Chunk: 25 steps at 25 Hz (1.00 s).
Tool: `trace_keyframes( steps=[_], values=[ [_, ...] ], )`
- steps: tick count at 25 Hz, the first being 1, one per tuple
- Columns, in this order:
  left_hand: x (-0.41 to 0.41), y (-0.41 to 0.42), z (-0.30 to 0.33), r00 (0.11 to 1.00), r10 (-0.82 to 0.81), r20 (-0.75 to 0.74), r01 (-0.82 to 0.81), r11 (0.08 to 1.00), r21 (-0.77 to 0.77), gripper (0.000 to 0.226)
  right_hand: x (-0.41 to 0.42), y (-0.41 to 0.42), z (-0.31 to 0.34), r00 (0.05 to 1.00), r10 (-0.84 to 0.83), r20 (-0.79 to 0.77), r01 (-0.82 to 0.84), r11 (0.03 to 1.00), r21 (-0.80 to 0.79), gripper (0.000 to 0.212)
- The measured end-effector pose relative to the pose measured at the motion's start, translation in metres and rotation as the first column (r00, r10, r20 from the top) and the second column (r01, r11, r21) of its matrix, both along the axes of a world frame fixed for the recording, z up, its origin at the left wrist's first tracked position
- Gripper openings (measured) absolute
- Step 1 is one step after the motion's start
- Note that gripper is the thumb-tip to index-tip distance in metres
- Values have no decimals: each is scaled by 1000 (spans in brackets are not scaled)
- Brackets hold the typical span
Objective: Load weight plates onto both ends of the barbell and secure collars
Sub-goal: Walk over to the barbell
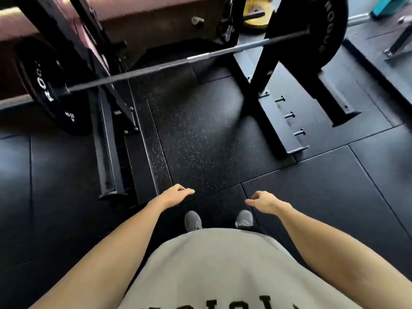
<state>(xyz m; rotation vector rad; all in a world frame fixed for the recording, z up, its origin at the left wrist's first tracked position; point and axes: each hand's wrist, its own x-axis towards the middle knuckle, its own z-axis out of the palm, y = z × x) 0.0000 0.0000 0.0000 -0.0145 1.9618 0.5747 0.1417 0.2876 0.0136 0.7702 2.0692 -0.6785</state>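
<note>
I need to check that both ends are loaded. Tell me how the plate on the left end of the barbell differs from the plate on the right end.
The left plate sits low in the frame and near the camera; the right plate sits high and farther off. The left plate shows white lettering plus a small weight marking near its lower edge, while the right plate shows lettering only. The left plate is partly hidden behind a rack upright. Both are black, round and mounted on the barbell. Collars are not visible.

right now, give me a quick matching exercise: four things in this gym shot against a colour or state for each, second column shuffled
Things:
1. barbell
2. left hand
3. shoes
4. plate behind the rack

States:
A. yellow
B. grey
C. a black plate on each end
D. open, holding nothing

Pairs: 1-C, 2-D, 3-B, 4-A
</note>
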Motion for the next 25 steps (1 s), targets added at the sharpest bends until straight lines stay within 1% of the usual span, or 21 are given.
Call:
trace_keyframes(
  steps=[2, 4, 7, 9, 13, 14, 17, 18, 21, 23, 25],
  values=[
    [13, -6, -2, 999, 7, 42, -6, 1000, -31, 64, 3, -13, -2, 995, 90, 50, -89, 996, -24, 49],
    [37, -16, -5, 994, 57, 88, -53, 997, -51, 58, 3, -20, -9, 977, 195, 83, -190, 980, -62, 47],
    [69, -27, -2, 974, 213, 77, -206, 975, -87, 50, -12, -20, -16, 923, 377, 77, -369, 924, -96, 44],
    [90, -34, 7, 952, 297, 78, -287, 951, -117, 50, -28, -23, -15, 893, 446, 64, -438, 892, -111, 42],
    [141, -54, 21, 863, 500, 68, -480, 855, -195, 44, -68, -40, -17, 795, 605, 45, -595, 792, -139, 39],
    [154, -61, 22, 834, 549, 56, -529, 823, -207, 42, -77, -48, -16, 746, 664, 49, -653, 744, -139, 40],
    [199, -88, 23, 721, 693, 12, -669, 701, -247, 40, -96, -85, -18, 520, 852, 51, -847, 523, -99, 41],
    [212, -96, 23, 687, 727, 7, -702, 665, -255, 40, -100, -100, -16, 455, 888, 63, -883, 459, -99, 41],
    [253, -127, 22, 556, 831, 18, -802, 541, -253, 43, -108, -166, -13, 218, 975, 52, -969, 222, -108, 42],
    [274, -150, 20, 519, 854, 43, -821, 512, -252, 47, -112, -216, -10, 142, 989, 36, -984, 144, -100, 41],
    [291, -181, 16, 523, 850, 70, -814, 522, -254, 49, -113, -265, -13, 77, 996, 46, -994, 80, -77, 42]
  ],
)
